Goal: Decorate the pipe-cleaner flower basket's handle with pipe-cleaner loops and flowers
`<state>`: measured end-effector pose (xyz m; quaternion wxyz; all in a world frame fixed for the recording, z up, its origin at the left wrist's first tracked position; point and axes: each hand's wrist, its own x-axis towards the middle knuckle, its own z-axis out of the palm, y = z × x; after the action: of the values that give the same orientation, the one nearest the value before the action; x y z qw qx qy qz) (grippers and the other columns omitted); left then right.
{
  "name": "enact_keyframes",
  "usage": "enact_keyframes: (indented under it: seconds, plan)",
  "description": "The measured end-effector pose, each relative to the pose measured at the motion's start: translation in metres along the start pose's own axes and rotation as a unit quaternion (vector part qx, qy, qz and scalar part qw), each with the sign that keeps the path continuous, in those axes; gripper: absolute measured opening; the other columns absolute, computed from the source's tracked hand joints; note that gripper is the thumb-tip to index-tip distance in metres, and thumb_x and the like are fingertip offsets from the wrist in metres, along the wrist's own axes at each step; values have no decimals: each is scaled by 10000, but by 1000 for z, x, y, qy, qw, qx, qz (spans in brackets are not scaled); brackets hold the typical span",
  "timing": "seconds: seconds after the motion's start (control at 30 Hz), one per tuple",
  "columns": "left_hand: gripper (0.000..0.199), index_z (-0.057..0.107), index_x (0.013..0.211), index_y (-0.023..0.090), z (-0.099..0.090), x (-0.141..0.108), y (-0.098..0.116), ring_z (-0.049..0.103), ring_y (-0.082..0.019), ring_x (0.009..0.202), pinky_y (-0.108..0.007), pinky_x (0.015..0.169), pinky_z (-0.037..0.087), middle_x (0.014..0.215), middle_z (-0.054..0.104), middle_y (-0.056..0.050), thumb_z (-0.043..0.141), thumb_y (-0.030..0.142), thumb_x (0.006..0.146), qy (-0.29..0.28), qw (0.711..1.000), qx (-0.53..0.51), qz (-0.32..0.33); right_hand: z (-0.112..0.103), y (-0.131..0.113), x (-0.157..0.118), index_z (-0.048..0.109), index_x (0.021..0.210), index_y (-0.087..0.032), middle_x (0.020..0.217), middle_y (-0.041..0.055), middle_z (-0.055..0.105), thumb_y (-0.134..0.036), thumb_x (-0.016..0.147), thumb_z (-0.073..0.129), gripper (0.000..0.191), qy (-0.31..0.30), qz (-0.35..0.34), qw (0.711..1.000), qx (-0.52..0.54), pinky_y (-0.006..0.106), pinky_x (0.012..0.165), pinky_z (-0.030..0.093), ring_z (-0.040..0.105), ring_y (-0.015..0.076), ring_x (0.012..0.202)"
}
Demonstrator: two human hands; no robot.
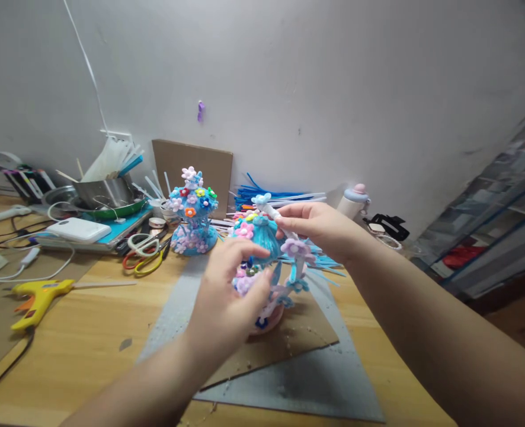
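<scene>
A fuzzy pipe-cleaner craft [269,240] with a blue top, small coloured flowers and a pink round base stands in front of me. My right hand [322,228] pinches a white fuzzy pipe-cleaner stem [269,209] at the craft's upper right, its end bearing a light blue flower [261,198]. My left hand [220,290] is at the craft's near left side, thumb and forefinger apart; it hides part of the craft, and I cannot tell whether it touches. A lilac flower [297,249] hangs on a curved branch below my right hand.
A brown board [309,332] lies under the craft on a grey mat [325,391]. Behind stand a similar flowered craft [191,204] and blue pipe cleaners [262,196]. Scissors [149,255] and a yellow glue gun [42,299] lie left; a bottle [352,201] stands right.
</scene>
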<state>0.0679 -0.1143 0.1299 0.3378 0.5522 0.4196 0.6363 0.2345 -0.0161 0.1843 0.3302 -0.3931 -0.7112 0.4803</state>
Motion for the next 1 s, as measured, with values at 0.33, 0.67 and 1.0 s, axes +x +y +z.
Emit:
enact_keyframes:
  seconds: [0.33,0.67,1.0]
  plan:
    - [327,747,755,237,-8,121,27,506,-254,1157,-320,1042,285,993,694,-39,743,-20,552,-195,975,84,63,4,-4,-2,679,902,-156,742,27,671,-359,820,657,220,0,31,999,22,251,599,446,585,127,643]
    - [409,719,795,181,10,186,47,639,-225,859,-280,762,471,717,645,8,567,-83,523,-196,919,75,-335,2,-7,1,693,849,-182,721,31,690,-342,788,667,173,-14,53,998,21,266,589,438,584,144,645]
    - [126,716,684,142,20,192,66,595,-231,865,-300,802,419,717,676,-56,713,267,664,-493,730,412,-234,4,-14,-4,675,835,-175,706,23,696,-321,812,619,158,-1,76,997,-21,249,577,364,550,116,610]
